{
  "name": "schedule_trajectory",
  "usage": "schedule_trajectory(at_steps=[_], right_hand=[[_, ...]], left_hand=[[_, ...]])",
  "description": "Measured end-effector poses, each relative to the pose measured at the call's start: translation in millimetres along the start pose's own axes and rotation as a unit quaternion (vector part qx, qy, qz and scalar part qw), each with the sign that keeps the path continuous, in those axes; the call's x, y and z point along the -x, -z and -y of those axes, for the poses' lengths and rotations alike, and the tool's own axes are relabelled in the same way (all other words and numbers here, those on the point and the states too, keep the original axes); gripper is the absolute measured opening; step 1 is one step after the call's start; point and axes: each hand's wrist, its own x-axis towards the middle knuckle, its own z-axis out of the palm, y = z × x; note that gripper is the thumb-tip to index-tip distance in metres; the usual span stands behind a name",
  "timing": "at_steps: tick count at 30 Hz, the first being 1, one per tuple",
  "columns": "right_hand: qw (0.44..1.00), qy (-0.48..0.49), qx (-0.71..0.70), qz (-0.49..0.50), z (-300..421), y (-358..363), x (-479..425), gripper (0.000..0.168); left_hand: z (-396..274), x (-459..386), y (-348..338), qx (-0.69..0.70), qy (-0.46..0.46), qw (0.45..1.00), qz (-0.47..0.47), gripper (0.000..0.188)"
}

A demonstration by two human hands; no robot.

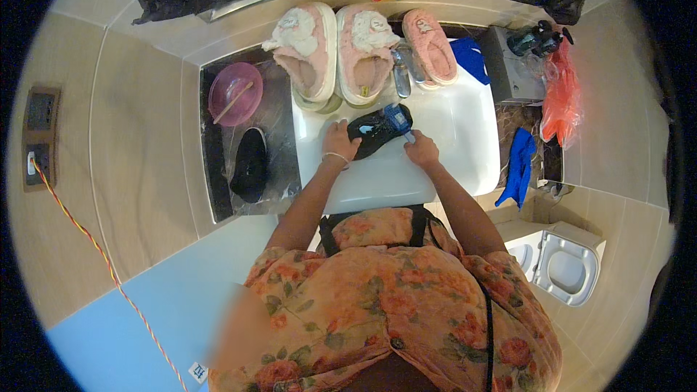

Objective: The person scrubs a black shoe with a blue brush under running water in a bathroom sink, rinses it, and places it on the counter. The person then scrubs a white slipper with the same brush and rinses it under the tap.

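Observation:
In the white washbasin, my left hand grips one end of a wet black shoe. My right hand is closed around the pale handle of a blue scrub brush. The brush head rests on the far end of the shoe. A second black shoe lies on the dark stone counter to my left. A pink bowl with a thin wooden stick across it stands behind that shoe.
Pink-and-white fluffy slippers and smaller pink slippers stand by the metal faucet. Blue cloths, a grey box, dark bottles and a red plastic bag are at right. A toilet is below right.

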Motion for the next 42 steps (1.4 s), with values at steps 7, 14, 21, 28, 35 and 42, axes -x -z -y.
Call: schedule_trajectory(at_steps=[7,14,21,28,35,42], right_hand=[[0.998,0.060,-0.035,-0.012,1,9,15,0.042],[0.982,0.181,-0.059,0.013,20,-10,32,0.044],[0.990,0.130,0.058,0.025,17,16,7,0.043],[0.992,0.062,0.108,-0.001,4,34,-8,0.041],[0.986,0.156,0.051,-0.010,33,29,23,0.038],[0.987,0.103,0.122,-0.023,12,27,-12,0.035]], left_hand=[[-33,-23,-16,-0.183,0.106,0.966,0.146,0.067],[-1,-30,-38,0.034,0.171,0.978,0.117,0.041],[5,-5,-40,0.166,0.168,0.969,0.067,0.032],[-4,5,-38,0.174,0.173,0.969,0.028,0.030],[-21,6,-34,0.145,0.194,0.969,0.037,0.035],[-14,17,-37,0.152,0.175,0.973,-0.017,0.035]])
